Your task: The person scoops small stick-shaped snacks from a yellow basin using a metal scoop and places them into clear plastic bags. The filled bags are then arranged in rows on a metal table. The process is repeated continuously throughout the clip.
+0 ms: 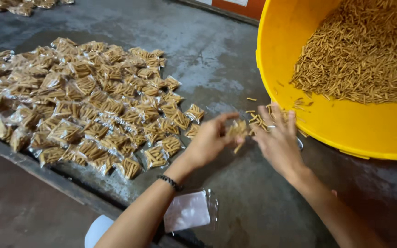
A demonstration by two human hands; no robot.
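Our left hand (210,140) pinches a small bunch of snack sticks (238,130); our right hand (276,138), fingers spread, rests on loose ones just beside the tilted yellow tub (345,124). Many filled packets (83,101) already lie to the left, yet the tub looks far from spent. Bare concrete floor (253,193) lies open toward us, empty bags (189,210) near our wrist.

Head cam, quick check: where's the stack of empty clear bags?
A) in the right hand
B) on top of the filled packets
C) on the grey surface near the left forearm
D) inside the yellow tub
C: the empty clear bags lie flat on the grey surface just beside the left forearm, apart from the filled packets and the yellow tub.
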